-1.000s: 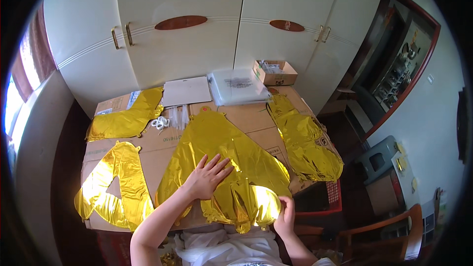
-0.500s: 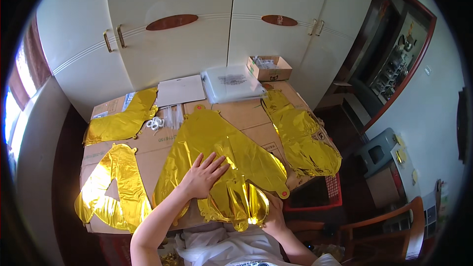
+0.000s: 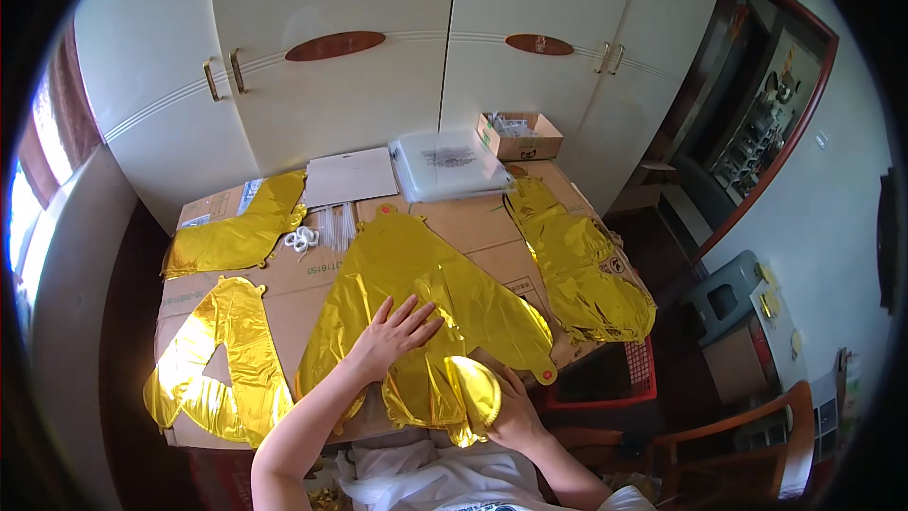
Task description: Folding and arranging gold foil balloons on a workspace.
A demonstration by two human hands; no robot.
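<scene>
left hand [image 3: 395, 333] lies open, pinning the gold foil balloon [image 3: 426, 284] flat while right hand [image 3: 515, 407] grips its folded corner

We see a shiny golden foil balloon [image 3: 416, 293] on the brown cardboard-covered desk [image 3: 473, 222]. Behind it are cream-white cupboard doors [image 3: 378, 57] with reddish-brown oval panels [image 3: 335, 45] and golden handles [image 3: 222, 76].
</scene>
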